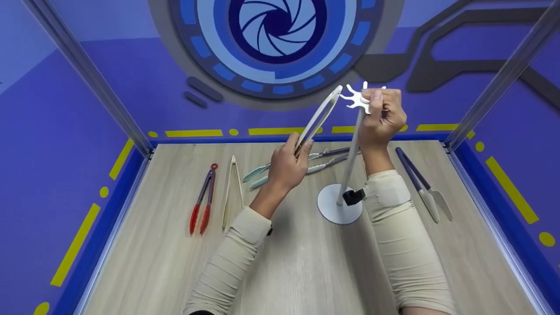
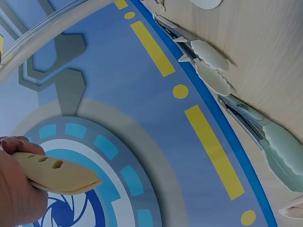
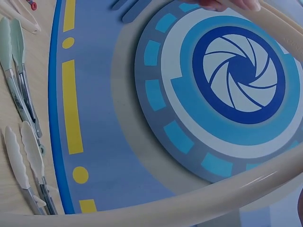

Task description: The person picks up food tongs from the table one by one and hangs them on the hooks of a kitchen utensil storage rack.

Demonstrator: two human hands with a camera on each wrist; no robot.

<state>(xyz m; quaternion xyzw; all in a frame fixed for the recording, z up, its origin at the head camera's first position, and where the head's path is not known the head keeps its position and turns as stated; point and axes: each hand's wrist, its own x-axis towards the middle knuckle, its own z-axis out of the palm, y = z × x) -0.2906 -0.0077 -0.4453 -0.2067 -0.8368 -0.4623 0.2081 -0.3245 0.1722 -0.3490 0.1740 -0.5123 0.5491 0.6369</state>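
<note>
My left hand point(image 1: 288, 162) grips a pair of cream tongs point(image 1: 318, 116), which slant up to the right. Their upper end is right beside the white hook-armed top point(image 1: 356, 99) of a stand. At that top, my right hand point(image 1: 385, 116) pinches the hook piece between thumb and fingers. The stand's pole point(image 1: 351, 153) leans slightly in the head view and runs down to a round white base point(image 1: 328, 205). In the left wrist view the held tongs point(image 2: 61, 175) stick out of the hand. The right wrist view shows the pole point(image 3: 189, 208) crossing its lower part.
Red-tipped tongs point(image 1: 205, 201) and another cream pair point(image 1: 233, 161) lie at left on the wooden table. Behind my hands are green-tipped tongs point(image 1: 257, 172) and pale-tipped tongs point(image 1: 319, 167). Dark-handled tongs point(image 1: 441, 203) lie at right. Blue panels point(image 1: 87, 175) enclose the table.
</note>
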